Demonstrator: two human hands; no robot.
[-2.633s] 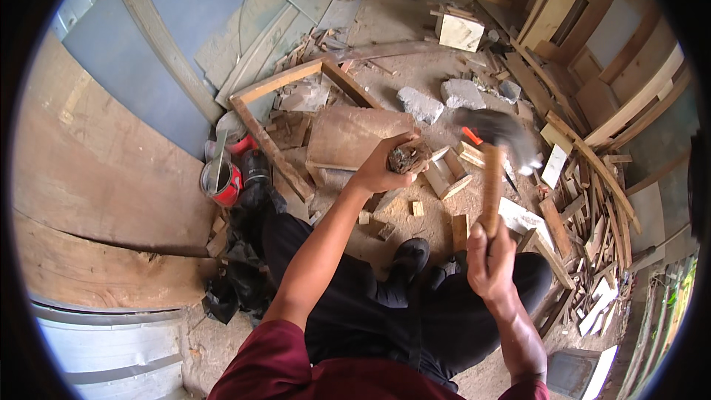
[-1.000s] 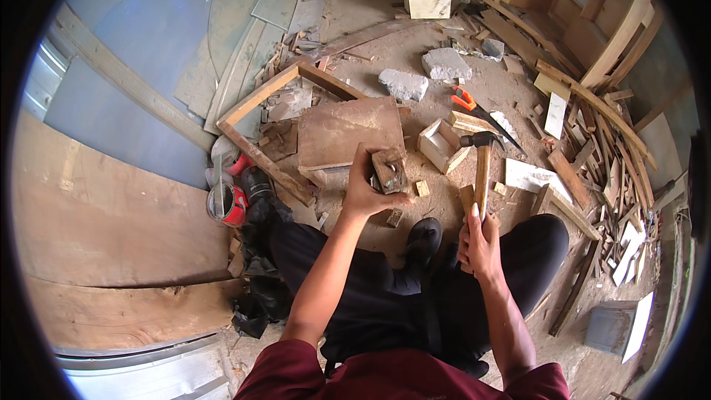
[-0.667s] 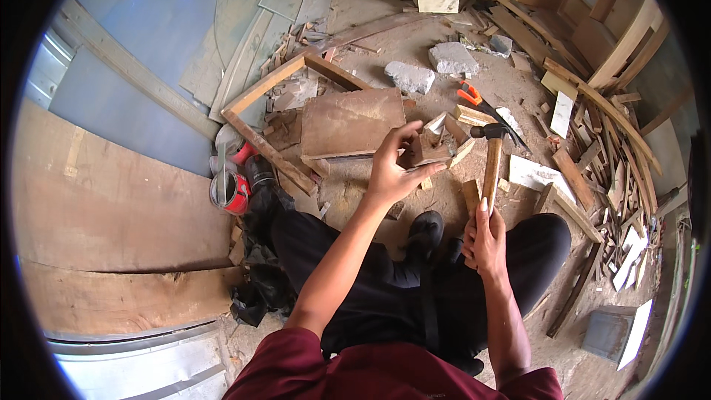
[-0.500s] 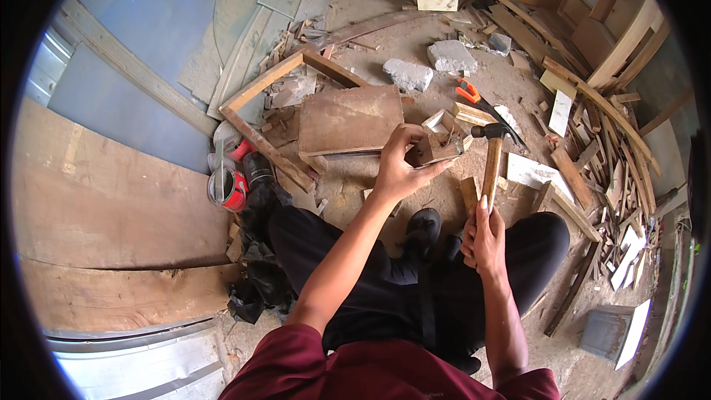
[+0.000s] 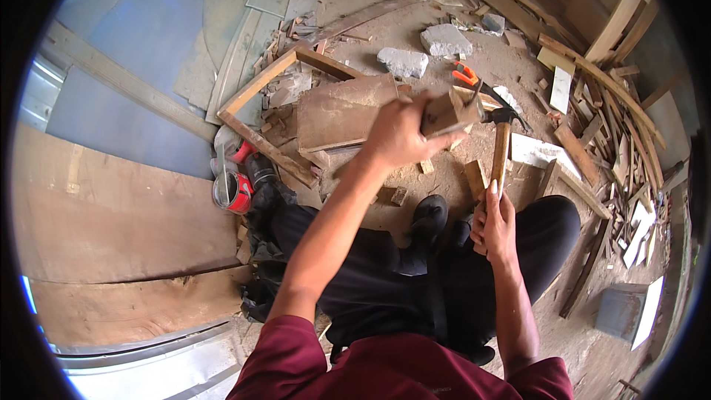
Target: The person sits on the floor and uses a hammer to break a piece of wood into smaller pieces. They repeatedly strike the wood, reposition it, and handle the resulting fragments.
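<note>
My left hand (image 5: 400,130) is closed around a short, chunky piece of wood (image 5: 446,113), lifted in front of me and smeared by motion. My right hand (image 5: 495,226) grips a hammer (image 5: 501,155) by its wooden handle, with the dark metal head upward. That head is just right of the wood; whether they touch I cannot tell. Behind the left hand lies a flat brown board (image 5: 337,115). An orange-handled saw (image 5: 465,74) rests on the ground beyond the hammer, its dark blade partly hidden.
A wooden frame (image 5: 255,89) leans around debris at the left, near a red can (image 5: 235,194). Two concrete chunks (image 5: 404,61) lie ahead. Scrap wood (image 5: 618,133) is heaped along the right, with a grey bin (image 5: 621,310) nearer. My shoe (image 5: 429,215) is below the hands.
My left hand has risen and turned the piece of wood, which now shows a different side. The hammer has shifted slightly to the right. The whole view has also moved a little.
</note>
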